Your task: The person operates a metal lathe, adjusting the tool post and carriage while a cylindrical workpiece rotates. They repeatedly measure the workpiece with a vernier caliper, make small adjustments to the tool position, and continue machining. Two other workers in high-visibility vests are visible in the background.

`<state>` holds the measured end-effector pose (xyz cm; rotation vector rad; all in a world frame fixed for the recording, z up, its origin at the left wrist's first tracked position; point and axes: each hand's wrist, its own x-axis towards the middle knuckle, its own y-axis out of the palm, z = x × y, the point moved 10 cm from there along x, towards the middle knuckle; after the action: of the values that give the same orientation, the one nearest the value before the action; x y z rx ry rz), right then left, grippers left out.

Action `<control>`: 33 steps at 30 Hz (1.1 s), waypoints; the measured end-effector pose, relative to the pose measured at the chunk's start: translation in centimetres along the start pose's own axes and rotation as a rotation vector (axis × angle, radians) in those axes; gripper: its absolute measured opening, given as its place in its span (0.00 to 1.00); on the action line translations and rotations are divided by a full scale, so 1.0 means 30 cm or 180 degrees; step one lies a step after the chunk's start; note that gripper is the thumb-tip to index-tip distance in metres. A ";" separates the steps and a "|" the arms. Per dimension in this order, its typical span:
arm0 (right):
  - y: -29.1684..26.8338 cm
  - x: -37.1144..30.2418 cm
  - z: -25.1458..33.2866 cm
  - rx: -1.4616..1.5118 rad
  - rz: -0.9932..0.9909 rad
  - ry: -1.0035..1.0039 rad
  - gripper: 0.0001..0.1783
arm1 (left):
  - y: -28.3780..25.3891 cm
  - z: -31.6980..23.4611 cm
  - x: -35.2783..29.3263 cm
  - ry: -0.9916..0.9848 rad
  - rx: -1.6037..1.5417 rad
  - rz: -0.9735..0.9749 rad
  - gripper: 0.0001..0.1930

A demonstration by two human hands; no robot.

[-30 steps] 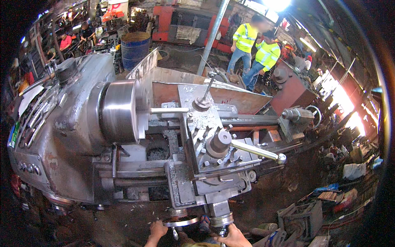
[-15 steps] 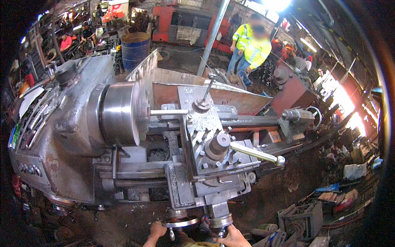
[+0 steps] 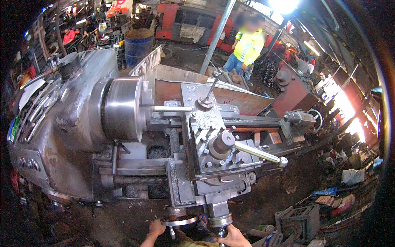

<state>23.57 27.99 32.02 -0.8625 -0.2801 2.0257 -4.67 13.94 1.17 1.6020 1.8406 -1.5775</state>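
Note:
At the lower edge my left hand (image 3: 156,229) has its fingers closed at the left rim of a metal handwheel (image 3: 181,222) on a large lathe. To its right, my right hand (image 3: 235,237) closes round the small crank handle (image 3: 222,233) under the cross-slide dial (image 3: 220,221). Above them sits the carriage with a square tool post (image 3: 222,145), whose long clamping lever (image 3: 261,154) points right. The lathe chuck (image 3: 123,109) looks smeared as if spinning, and a pale round bar (image 3: 173,109) reaches from it toward the tool post. Metal chips lie on the slide.
The headstock (image 3: 78,111) fills the left, with loose tools on top. The tailstock (image 3: 298,119) stands at the right end of the bed. Behind are a sheet-metal guard (image 3: 197,96), a blue drum (image 3: 138,47) and a person in a yellow vest (image 3: 249,45). Scrap machine parts (image 3: 298,220) lie lower right.
The view has shifted slightly. In the background, the two people in yellow now overlap more. Both my hands stay at the same controls.

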 end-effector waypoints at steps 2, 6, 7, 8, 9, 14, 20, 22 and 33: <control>-0.001 0.001 0.006 0.0017 0.0018 -0.0059 0.29 | 0.001 0.000 0.013 0.0091 -0.0027 0.0003 0.22; 0.004 0.003 -0.009 0.0083 0.0061 0.0051 0.29 | -0.018 -0.023 -0.001 0.0316 -0.0220 -0.0041 0.21; 0.004 0.003 -0.013 0.0081 0.0061 0.0084 0.29 | -0.031 -0.049 -0.016 0.0468 -0.0171 -0.0103 0.21; 0.004 0.005 -0.008 0.0037 0.0055 0.0021 0.30 | -0.044 -0.084 -0.040 0.0673 -0.0186 -0.0181 0.21; 0.004 0.006 -0.002 -0.0005 0.0047 -0.0045 0.30 | -0.059 -0.108 -0.064 0.0755 -0.0115 -0.0253 0.21; 0.023 0.006 -0.041 0.0207 0.0264 0.0312 0.31 | -0.096 -0.332 -0.168 0.1698 0.0595 -0.0201 0.21; 0.015 0.007 0.003 0.0262 0.0188 0.0098 0.31 | -0.083 -0.427 -0.181 0.1465 0.1158 0.0449 0.17; 0.008 0.001 0.015 0.0201 0.0137 0.0117 0.31 | -0.065 -0.457 -0.193 0.1469 0.1426 0.0420 0.16; 0.010 0.035 -0.097 0.0283 0.0625 0.0291 0.29 | -0.162 -0.230 -0.148 0.1557 0.0593 -0.0966 0.20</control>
<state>24.95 28.31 29.26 -0.9546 -0.0551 2.1539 -3.92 17.89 9.83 2.0122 2.3373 -1.6191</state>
